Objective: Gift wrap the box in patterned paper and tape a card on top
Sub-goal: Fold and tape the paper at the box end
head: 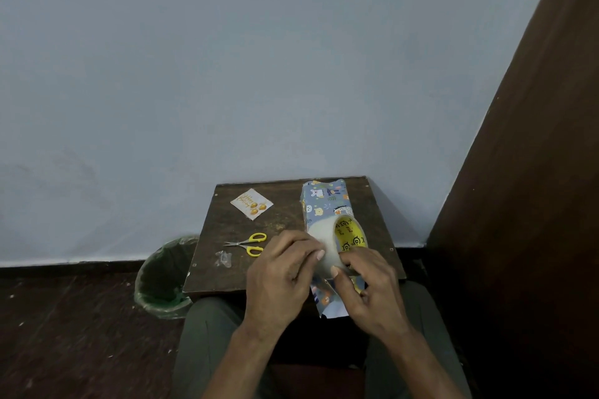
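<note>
The box wrapped in blue animal-patterned paper (327, 201) lies lengthwise on the right half of a small dark wooden table (285, 223), its loose paper end hanging over the near edge. A roll of clear tape (337, 243) with a yellow core is held just above it. My left hand (285, 272) grips the roll's outer side with curled fingers. My right hand (366, 288) pinches at the roll's near edge with thumb and fingers. A white birthday card (252, 204) with gold balloons lies at the table's back left.
Yellow-handled scissors (249, 243) lie on the table's left side, with a crumpled bit of clear tape (223, 258) near them. A bin with a green liner (165, 278) stands on the floor to the left. A brown wall rises at right.
</note>
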